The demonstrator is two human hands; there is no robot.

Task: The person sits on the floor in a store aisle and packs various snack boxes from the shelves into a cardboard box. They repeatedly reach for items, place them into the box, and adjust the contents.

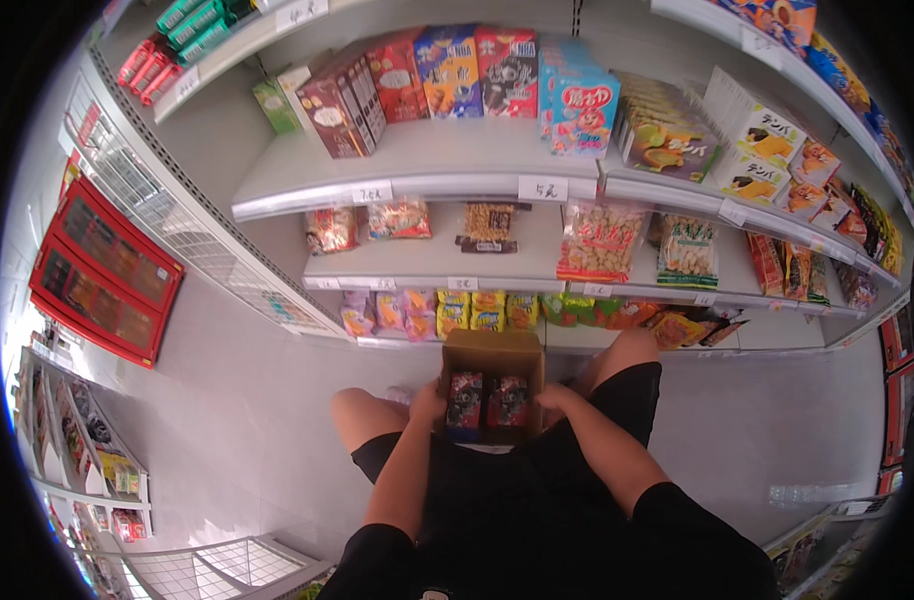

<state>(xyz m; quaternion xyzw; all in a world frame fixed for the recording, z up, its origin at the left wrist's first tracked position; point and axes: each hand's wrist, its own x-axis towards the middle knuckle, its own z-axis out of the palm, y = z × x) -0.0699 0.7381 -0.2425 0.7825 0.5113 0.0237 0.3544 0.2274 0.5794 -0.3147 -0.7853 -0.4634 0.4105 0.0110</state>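
Observation:
An open cardboard box [493, 342] stands between the person's knees, in front of the lowest shelf. My left hand [427, 403] grips its left side and my right hand [553, 399] holds its right side; some fingers of both are hidden. Inside lie a dark red snack box [465, 401] on the left and a similar snack box [509, 403] on the right, with a gap between them. On the shelf above, a red-and-black snack box [506, 73] of like look stands upright beside a blue-and-orange one [449, 73].
Shelves with a metal front edge [427, 196] cross the view ahead, holding snack boxes and bags of peanuts [603, 238]. A red cabinet [104, 274] stands at the left. A wire rack [224, 566] is behind at lower left.

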